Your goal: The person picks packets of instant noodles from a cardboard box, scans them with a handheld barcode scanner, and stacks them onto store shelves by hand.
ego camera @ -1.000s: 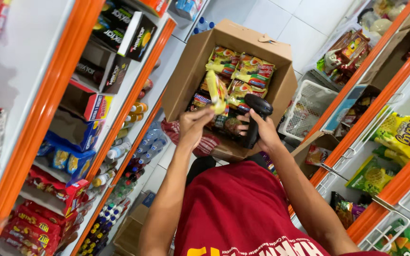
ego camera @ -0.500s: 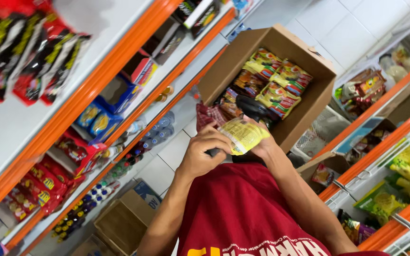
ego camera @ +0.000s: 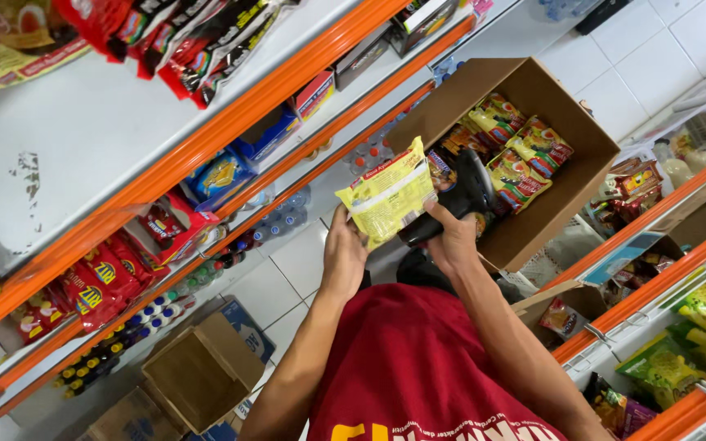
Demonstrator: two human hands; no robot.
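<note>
Left hand is closed round the bottom edge of a yellow packet, lifted in front of the open cardboard box of packets; right hand wraps a black handheld device, its fingers mostly hidden behind it

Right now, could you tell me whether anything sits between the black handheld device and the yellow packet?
Nothing visible does. The left hand holds the yellow packet up, and the black handheld device in the right hand sits right beside it, apparently touching its edge.
</note>
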